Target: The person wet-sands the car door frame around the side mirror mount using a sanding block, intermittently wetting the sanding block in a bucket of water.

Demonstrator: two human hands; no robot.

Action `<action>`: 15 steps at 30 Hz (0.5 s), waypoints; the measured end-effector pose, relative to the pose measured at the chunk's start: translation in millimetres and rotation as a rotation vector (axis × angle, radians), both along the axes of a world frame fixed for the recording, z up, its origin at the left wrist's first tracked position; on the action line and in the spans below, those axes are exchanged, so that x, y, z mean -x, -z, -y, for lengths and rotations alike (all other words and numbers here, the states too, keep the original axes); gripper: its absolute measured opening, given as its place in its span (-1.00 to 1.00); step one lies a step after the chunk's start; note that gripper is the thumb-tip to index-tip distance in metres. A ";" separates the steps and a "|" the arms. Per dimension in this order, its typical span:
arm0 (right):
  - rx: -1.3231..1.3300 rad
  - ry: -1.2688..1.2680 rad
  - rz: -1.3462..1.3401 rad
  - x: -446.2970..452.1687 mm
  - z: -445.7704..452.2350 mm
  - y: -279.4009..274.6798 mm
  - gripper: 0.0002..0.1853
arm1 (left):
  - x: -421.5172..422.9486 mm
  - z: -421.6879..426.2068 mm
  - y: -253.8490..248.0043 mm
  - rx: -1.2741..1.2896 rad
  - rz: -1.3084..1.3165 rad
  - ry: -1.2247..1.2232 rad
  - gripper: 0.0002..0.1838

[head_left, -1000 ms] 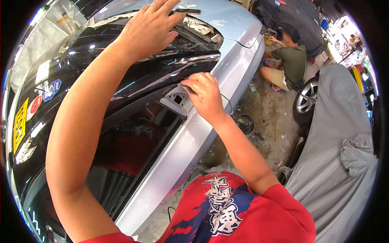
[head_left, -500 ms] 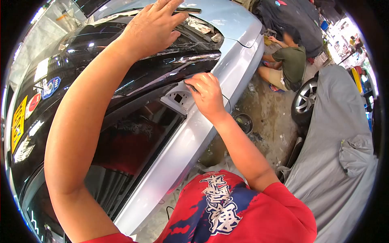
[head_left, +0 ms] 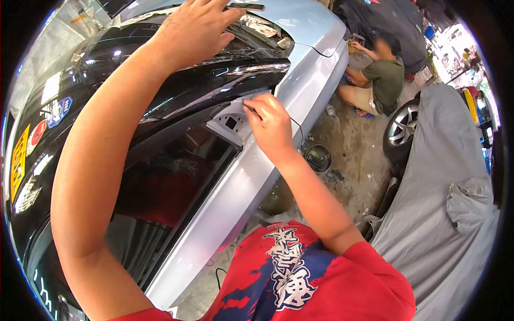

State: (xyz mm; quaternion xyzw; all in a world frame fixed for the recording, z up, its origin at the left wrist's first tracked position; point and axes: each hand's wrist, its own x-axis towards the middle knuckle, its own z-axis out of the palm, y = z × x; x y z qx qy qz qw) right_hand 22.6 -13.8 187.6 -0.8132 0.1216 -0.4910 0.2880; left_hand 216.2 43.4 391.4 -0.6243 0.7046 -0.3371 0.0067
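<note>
My left hand (head_left: 195,33) is open, its fingers spread over the car's windshield (head_left: 155,45); whether the palm bears on the glass I cannot tell. Fingers pinched, my right hand (head_left: 272,127) grips a small dark flat piece (head_left: 249,108), its kind too small to make out. That hand is at the front corner of the side window, beside the grey triangular mirror mount (head_left: 227,122) with a square hole in it. Above it runs the glossy black pillar (head_left: 235,79). Below lies the silver door edge (head_left: 214,200), next to the dark side window (head_left: 166,176).
Another person (head_left: 383,80) in a green shirt squats by the car's front. A black bucket (head_left: 318,159) stands on the wet floor (head_left: 353,176). To the right is a car under a grey cover (head_left: 433,192), its wheel (head_left: 402,128) exposed. A dark flat object (head_left: 246,6) lies on the hood.
The view has shifted slightly. My left hand has moved a little up and left. My right hand stays at the window corner, still pinching the dark piece.
</note>
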 end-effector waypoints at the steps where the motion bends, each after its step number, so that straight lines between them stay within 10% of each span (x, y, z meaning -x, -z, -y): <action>1: -0.040 0.003 -0.001 -0.5 -2.5 -0.2 -0.84 | 0.6 -0.4 -0.4 0.001 0.004 0.003 -0.45; 15: -0.058 0.129 -0.139 17.8 -13.6 28.9 -0.68 | 0.8 0.3 1.7 -0.025 0.009 0.004 -0.47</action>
